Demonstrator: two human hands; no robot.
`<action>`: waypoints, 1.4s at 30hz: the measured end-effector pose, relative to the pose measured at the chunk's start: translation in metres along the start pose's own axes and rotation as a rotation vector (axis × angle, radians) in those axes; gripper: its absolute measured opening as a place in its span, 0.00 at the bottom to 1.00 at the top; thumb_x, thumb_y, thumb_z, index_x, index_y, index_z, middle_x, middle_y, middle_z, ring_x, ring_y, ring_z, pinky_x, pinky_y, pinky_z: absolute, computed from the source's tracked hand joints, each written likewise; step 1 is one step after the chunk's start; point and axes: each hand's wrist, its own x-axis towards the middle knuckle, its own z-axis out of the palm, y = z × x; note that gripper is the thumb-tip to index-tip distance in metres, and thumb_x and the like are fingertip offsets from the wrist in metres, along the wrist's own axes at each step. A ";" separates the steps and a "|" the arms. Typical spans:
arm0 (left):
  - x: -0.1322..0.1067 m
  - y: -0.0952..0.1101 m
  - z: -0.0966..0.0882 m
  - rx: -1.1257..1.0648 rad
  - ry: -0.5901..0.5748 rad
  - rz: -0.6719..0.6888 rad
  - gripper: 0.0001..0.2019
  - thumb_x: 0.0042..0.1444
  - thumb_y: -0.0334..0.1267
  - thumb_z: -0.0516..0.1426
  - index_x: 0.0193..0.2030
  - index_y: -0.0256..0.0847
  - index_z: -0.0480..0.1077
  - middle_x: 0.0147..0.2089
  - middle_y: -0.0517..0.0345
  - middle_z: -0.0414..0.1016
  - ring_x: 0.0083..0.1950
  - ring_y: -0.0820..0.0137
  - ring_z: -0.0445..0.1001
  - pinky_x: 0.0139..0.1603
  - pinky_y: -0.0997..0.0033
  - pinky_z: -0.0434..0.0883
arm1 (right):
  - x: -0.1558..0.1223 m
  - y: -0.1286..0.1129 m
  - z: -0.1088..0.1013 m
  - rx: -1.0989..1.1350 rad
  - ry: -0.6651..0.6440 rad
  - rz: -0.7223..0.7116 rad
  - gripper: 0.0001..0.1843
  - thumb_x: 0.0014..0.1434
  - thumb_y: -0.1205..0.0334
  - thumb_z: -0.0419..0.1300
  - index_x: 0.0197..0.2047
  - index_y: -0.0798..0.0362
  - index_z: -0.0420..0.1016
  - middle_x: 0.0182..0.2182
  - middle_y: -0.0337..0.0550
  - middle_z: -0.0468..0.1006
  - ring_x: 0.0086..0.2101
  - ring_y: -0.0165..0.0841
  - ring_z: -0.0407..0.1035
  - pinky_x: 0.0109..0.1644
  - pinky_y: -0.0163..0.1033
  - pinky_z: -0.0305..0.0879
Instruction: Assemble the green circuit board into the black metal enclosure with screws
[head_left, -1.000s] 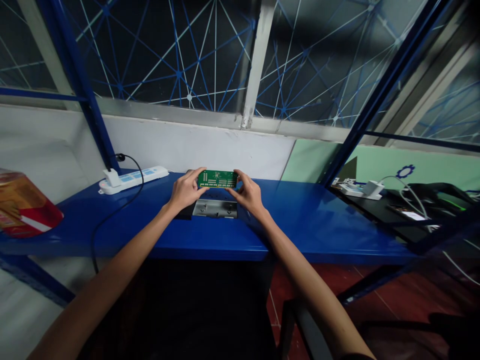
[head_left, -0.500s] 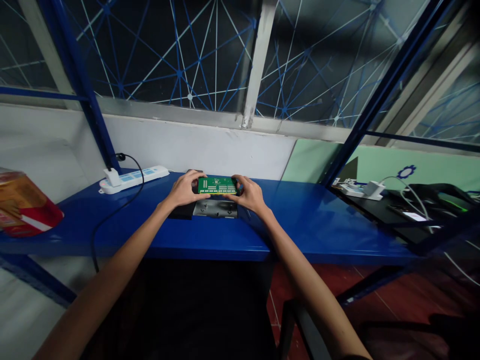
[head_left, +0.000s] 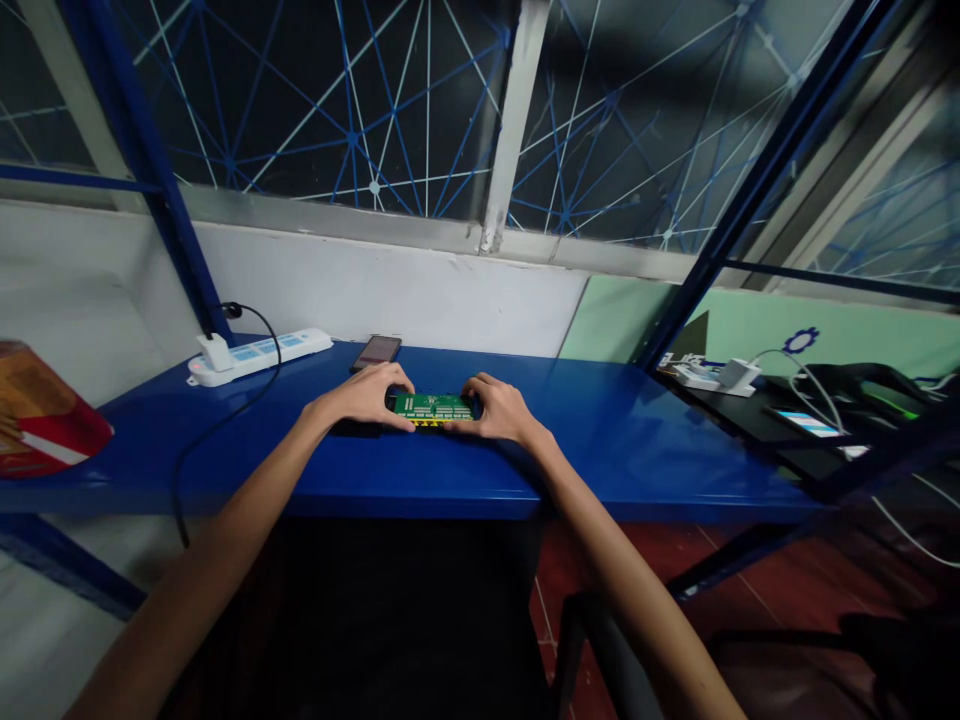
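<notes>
A small green circuit board (head_left: 433, 407) lies flat, low over the blue bench (head_left: 615, 440), covering the grey metal part that it was held above. My left hand (head_left: 367, 395) grips its left end with fingers curled over the edge. My right hand (head_left: 499, 407) grips its right end the same way. A dark base shows just under my left hand. Both forearms reach in from the bottom of the view.
A dark phone (head_left: 377, 351) lies behind the board. A white power strip (head_left: 259, 355) with a black cable sits at the back left. A red and orange package (head_left: 37, 420) is at far left. Chargers, cables and a lit phone (head_left: 799, 422) lie on the right-hand bench.
Both hands have lowered the green board from its tilted, raised position down flat onto the metal part. The phone behind is now visible.
</notes>
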 end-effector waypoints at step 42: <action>0.000 0.004 0.003 -0.021 -0.047 -0.001 0.34 0.42 0.63 0.63 0.55 0.51 0.71 0.49 0.50 0.70 0.49 0.55 0.69 0.47 0.61 0.65 | 0.009 0.013 -0.008 0.002 0.105 0.193 0.27 0.59 0.35 0.54 0.47 0.49 0.74 0.43 0.46 0.76 0.37 0.37 0.72 0.37 0.38 0.62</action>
